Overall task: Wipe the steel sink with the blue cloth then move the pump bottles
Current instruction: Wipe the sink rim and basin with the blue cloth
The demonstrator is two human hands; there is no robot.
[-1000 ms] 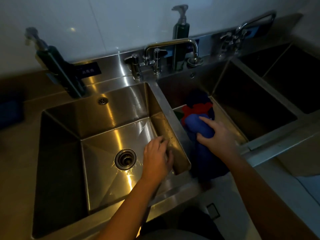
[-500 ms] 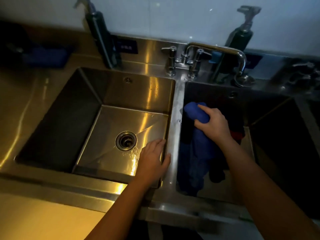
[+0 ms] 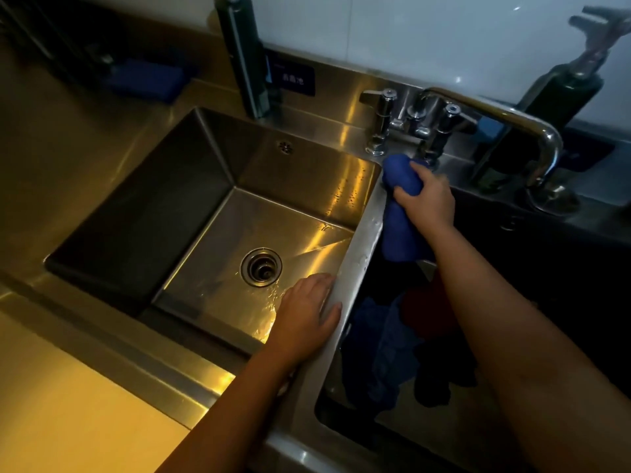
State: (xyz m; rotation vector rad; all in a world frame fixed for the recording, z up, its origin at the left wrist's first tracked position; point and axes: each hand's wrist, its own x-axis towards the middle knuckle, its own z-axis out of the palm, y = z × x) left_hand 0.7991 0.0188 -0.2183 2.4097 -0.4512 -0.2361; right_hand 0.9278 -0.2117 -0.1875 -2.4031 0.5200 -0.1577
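The steel sink point(image 3: 143, 206) has a wet left basin with a round drain point(image 3: 261, 266). My right hand point(image 3: 426, 196) grips the bunched blue cloth point(image 3: 397, 213) at the far end of the steel divider point(image 3: 358, 254), just below the tap handles. My left hand point(image 3: 305, 315) rests flat on the near end of that divider, fingers straight, thumb over the rim. One dark pump bottle point(image 3: 244, 56) stands behind the left basin. A second pump bottle point(image 3: 546, 100) stands at the back right, behind the spout.
The faucet point(image 3: 505, 117) arcs right over the dark right basin, where more blue and red cloths point(image 3: 386, 353) lie. A blue sponge-like block point(image 3: 146, 78) sits on the counter at the far left. A pale counter edge runs along the near left.
My right hand has carried the blue cloth away from me along the divider, up to the base of the tap. The left hand stays on the divider. My view has moved closer.
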